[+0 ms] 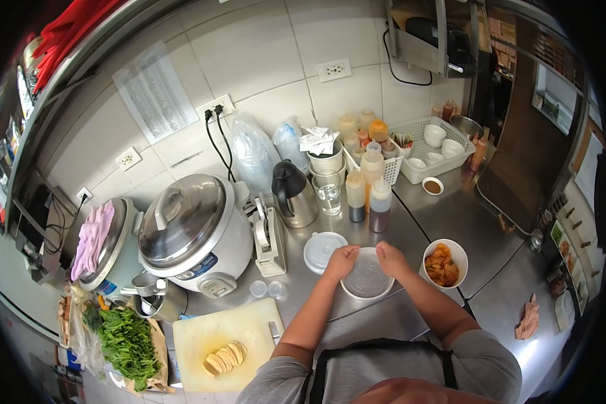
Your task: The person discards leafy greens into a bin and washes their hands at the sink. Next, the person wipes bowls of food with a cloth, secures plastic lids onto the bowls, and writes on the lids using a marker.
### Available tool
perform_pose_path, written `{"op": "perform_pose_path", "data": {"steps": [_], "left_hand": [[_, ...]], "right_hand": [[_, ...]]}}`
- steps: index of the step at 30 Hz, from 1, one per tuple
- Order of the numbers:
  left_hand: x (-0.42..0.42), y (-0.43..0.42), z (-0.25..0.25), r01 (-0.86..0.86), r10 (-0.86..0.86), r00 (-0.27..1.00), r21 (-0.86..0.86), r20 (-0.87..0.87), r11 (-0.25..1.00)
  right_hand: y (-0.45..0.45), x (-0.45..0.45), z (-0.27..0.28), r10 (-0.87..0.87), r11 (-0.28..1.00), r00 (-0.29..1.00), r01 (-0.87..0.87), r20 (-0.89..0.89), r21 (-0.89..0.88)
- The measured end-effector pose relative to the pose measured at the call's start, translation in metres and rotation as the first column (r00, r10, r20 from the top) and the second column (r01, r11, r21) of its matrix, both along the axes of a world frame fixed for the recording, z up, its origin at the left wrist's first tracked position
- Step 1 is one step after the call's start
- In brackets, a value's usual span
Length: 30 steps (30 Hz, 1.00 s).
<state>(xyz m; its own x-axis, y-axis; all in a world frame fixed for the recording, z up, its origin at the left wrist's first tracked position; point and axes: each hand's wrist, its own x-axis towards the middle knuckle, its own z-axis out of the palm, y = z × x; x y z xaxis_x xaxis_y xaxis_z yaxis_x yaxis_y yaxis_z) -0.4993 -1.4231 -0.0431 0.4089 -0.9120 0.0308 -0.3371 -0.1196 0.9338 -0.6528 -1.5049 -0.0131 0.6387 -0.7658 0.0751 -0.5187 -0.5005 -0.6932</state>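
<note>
A round white bowl (367, 296) stands on the steel counter in front of me, with a translucent lid (367, 273) over its top. My left hand (343, 261) is closed at the lid's left edge, and my right hand (390, 258) is closed at its upper right edge. Just left of the bowl lies another pale round lid (325, 252), near my left hand. To the right, an open white bowl (459, 254) holds orange-brown food (441, 267). The fingertips are partly hidden by the hands.
Sliced pale food (225, 358) lies on a cutting board (256, 330) at lower left, near leafy greens (129, 347). A rice cooker (229, 249), steel jug (306, 202), squeeze bottles (380, 205) and basket (417, 172) line the back. A crumpled cloth (528, 319) lies right.
</note>
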Motion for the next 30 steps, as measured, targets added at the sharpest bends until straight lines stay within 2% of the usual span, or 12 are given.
{"op": "perform_pose_path", "data": {"steps": [2, 5, 11, 13, 16, 22, 25, 28, 30], "left_hand": [[0.001, 0.001, 0.003, 0.008, -0.008, 1.0, 0.014, -0.024, 1.0], [0.002, 0.0, 0.001, 0.018, -0.018, 1.0, 0.017, -0.003, 1.0], [0.001, -0.001, 0.002, -0.006, 0.006, 1.0, 0.035, 0.015, 0.999], [0.002, -0.002, -0.001, -0.019, 0.019, 1.0, 0.031, 0.007, 0.999], [0.002, -0.003, 0.004, -0.007, 0.02, 0.994, 0.122, -0.107, 0.992], [-0.007, 0.004, -0.004, -0.105, 0.085, 0.962, -0.062, -0.26, 0.993], [-0.01, 0.015, -0.001, -0.172, 0.167, 0.985, -0.138, -0.049, 0.975], [-0.014, 0.019, 0.006, -0.164, 0.169, 0.985, -0.166, 0.021, 0.973], [-0.015, 0.018, 0.004, -0.174, 0.176, 0.984, -0.16, 0.001, 0.972]], "right_hand": [[0.0, 0.002, 0.005, 0.008, 1.0, 0.999, -0.008, -0.052, -0.007], [-0.001, 0.002, 0.005, 0.037, 0.998, 0.998, -0.039, -0.043, -0.04], [-0.003, 0.003, 0.002, 0.041, 0.999, 0.999, -0.041, -0.022, 0.02], [-0.001, 0.005, 0.005, 0.011, 1.0, 0.995, -0.011, -0.098, 0.004], [0.001, 0.004, 0.003, -0.012, 1.0, 0.993, 0.011, -0.115, -0.008], [0.007, 0.001, 0.008, -0.055, 0.998, 0.991, 0.052, -0.126, -0.032], [0.01, -0.001, 0.006, -0.048, 0.999, 0.995, 0.046, -0.082, -0.029], [0.01, -0.001, 0.004, -0.046, 0.999, 0.996, 0.044, -0.075, -0.025], [0.009, -0.001, 0.004, -0.042, 0.999, 0.995, 0.039, -0.089, -0.03]]}}
